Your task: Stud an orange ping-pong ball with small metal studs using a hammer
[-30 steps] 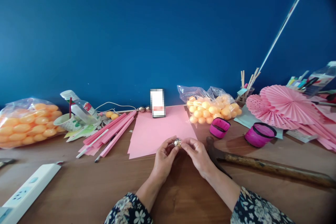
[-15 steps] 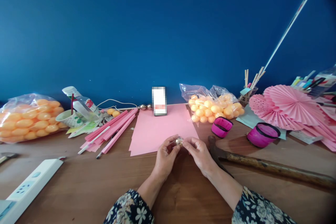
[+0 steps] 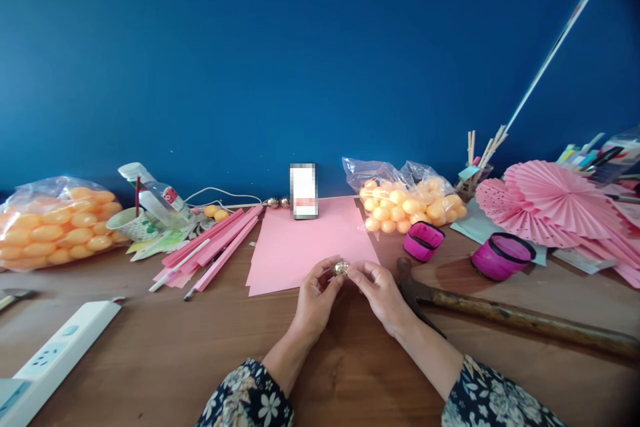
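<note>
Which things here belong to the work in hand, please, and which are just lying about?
In hand: shiny ball, pinched by left hand and right hand.
Lying about: pink sheet, hammer, ball bags, cups, fans, power strip.

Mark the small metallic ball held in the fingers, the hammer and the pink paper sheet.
small metallic ball (image 3: 341,267), head view, visible shiny face.
hammer (image 3: 500,315), head view, middle of wooden handle.
pink paper sheet (image 3: 310,240), head view, bare centre.
</note>
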Motion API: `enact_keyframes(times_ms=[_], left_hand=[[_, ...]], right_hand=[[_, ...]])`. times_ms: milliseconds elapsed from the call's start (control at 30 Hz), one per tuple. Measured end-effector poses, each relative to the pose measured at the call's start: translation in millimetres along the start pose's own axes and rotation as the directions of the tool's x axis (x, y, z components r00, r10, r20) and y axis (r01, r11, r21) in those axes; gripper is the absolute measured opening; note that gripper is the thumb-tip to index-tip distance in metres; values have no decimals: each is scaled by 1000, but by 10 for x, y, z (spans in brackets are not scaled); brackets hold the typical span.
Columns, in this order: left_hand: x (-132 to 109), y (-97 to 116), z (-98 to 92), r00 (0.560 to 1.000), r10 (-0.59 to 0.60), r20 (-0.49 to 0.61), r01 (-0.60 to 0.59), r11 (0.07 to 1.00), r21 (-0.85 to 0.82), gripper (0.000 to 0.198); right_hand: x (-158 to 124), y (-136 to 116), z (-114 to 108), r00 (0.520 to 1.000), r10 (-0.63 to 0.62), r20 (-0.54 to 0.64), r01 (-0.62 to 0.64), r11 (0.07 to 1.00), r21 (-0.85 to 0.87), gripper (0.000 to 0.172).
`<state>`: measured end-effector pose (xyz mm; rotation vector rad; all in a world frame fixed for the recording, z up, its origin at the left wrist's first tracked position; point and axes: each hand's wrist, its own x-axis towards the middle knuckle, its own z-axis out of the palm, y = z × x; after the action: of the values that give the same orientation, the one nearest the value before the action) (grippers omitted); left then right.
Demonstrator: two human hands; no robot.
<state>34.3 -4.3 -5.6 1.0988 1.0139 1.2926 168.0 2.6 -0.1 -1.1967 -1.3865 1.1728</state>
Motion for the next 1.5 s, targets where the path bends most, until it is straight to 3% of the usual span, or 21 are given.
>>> enact_keyframes(times_ms=[1500], left_hand=[[-5,6,-1,999,-32,-20,32,999,-26,34]], right_hand=[[-10,26,3,1000,-21,16,22,1000,-19,26]])
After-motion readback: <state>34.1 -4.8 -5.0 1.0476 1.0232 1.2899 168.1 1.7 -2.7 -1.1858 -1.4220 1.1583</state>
